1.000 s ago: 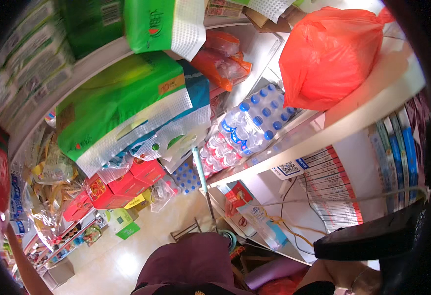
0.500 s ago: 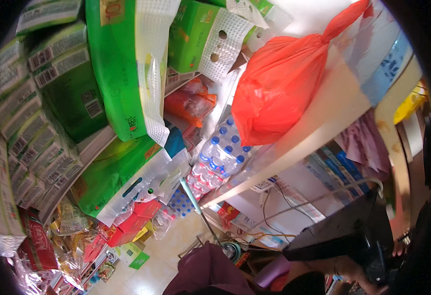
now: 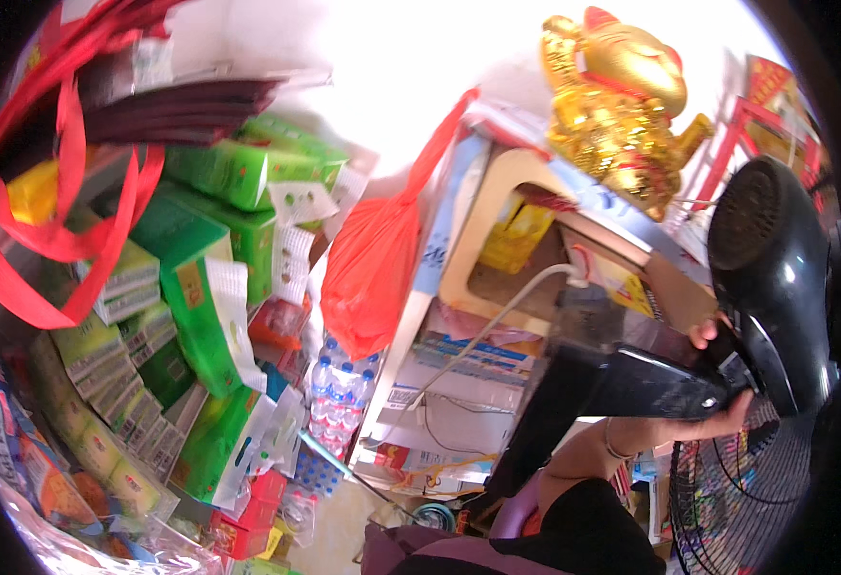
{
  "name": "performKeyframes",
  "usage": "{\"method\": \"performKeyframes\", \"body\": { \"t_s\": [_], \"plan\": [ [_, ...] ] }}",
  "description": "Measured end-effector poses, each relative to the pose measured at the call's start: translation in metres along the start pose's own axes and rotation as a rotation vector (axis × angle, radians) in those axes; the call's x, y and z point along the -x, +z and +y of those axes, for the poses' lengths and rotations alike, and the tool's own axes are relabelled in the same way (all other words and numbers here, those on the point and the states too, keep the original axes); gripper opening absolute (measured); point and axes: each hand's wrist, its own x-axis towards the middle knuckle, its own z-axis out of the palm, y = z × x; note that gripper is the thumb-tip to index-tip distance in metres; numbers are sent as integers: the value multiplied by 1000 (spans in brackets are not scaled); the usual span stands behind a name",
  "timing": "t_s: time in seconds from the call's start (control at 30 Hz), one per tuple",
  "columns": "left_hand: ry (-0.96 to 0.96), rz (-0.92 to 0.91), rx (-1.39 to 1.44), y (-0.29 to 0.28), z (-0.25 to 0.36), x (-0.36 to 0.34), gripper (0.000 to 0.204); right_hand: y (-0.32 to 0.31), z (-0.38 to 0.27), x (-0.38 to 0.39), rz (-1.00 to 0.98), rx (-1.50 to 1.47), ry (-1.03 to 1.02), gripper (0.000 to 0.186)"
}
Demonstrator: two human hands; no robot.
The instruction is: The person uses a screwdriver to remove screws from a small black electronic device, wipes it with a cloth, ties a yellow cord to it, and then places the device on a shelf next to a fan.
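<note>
right hand (image 3: 717, 383): grip clenched around handle of black hair dryer (image 3: 765, 278), far right, barrel pointing up
left hand: not in view
hair dryer: held up in front of golden cat figurine (image 3: 622, 91) and a black fan grille (image 3: 727, 498)
orange bag (image 3: 372, 268): plastic, hangs mid-frame beside shelf edge
green packs (image 3: 214, 316): stacked left, white perforated ends
bottle pack (image 3: 339, 398): blue caps, below orange bag
red straps (image 3: 51, 211): looped, upper left
white label (image 3: 463, 369): rectangular sheet on the surface front, blue print
</note>
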Motion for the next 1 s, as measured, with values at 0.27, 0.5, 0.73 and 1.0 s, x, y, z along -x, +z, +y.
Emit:
{"method": "performKeyframes", "body": {
  "t_s": [0.27,0.5,0.73,1.0],
  "plan": [
    [-220,-341,348,6,83,51,51,16,-51,-73,-195,-442,236,66],
    [-328,-423,424,-4,107,73,49,8,-69,-165,-310,-408,208,73],
    [-389,-437,456,-12,116,90,47,-7,-84,-255,-520,-424,264,70],
    [-371,-366,605,-1,119,85,45,14,-101,-364,-400,-135,-151,51]
  ]
}}
